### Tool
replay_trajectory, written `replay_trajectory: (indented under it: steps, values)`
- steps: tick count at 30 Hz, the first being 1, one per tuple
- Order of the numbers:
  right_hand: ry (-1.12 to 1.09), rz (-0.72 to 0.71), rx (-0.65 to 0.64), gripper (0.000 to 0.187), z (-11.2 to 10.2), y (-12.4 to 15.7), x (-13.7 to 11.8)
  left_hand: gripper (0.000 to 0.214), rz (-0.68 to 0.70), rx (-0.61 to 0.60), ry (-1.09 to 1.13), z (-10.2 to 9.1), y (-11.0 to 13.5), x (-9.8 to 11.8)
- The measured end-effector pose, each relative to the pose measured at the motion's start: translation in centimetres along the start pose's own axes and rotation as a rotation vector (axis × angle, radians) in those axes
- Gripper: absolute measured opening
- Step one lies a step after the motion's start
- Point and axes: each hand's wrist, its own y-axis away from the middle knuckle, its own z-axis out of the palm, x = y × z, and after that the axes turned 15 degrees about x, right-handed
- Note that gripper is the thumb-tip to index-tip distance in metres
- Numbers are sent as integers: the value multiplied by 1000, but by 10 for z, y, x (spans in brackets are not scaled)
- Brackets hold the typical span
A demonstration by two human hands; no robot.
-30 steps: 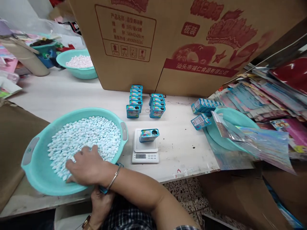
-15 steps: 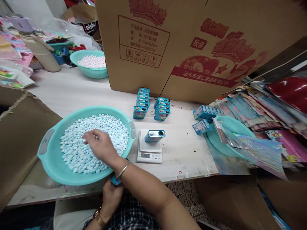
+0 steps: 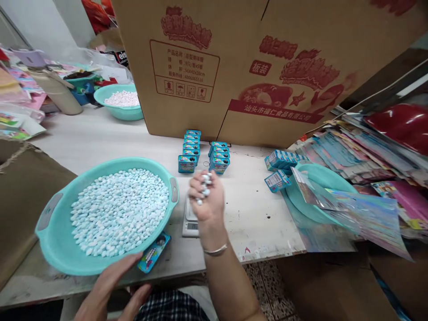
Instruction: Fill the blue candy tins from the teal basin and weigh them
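My right hand, palm up and fingers curled, holds several pale blue and white candies above the white digital scale. The hand hides most of the scale, and the tin seen on it earlier does not show. Fingers spread, my left hand is open at the table's front edge. Just beyond its fingertips a blue candy tin lies against the bowl's lower right side. A big turquoise bowl contains a spread of pale blue candies.
Two rows of blue tins stand before a large cardboard box. More tins sit at the right, beside a turquoise basin with plastic packaging sheets. A smaller bowl of pinkish candies and a bottle are at the back left.
My right hand has moved from the big bowl rightward to above the scale, carrying candies. My left hand has let go of the blue tin, which now lies beside the bowl.
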Motion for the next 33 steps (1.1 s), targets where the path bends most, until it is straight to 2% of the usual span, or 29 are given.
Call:
replay_trajectory:
  steps: [3, 6, 8, 10, 13, 16, 20, 24, 30, 33]
  values:
    - [27, -351, 141, 21, -20, 0, -52, 70, -41, -83, 128, 35, -64, 52]
    - [109, -538, 237, 22, -37, -10, -74, 70, 103, -264, 196, 87, -121, 88]
    - [142, -592, 271, 25, -43, -17, -75, 71, 189, -390, 197, 123, -145, 98]
    - [155, -610, 288, 25, -45, -23, -71, 73, 201, -473, 175, 155, -159, 98]
    - [180, -631, 293, 25, -44, -29, -63, 66, 151, -547, 166, 184, -165, 92]
    - [244, -696, 294, 25, -45, -31, -58, 53, 105, -564, 227, 194, -164, 90]
    - [338, -745, 283, 26, -47, -31, -55, 48, 54, -537, 309, 194, -165, 92]
    - [347, -738, 269, 27, -49, -29, -55, 48, 52, -531, 300, 192, -166, 95]
    - [300, -689, 292, 31, -46, -32, -55, 38, 97, -550, 238, 191, -165, 97]
    - [251, -641, 275, 29, -44, -32, -60, 43, 121, -536, 187, 190, -166, 97]
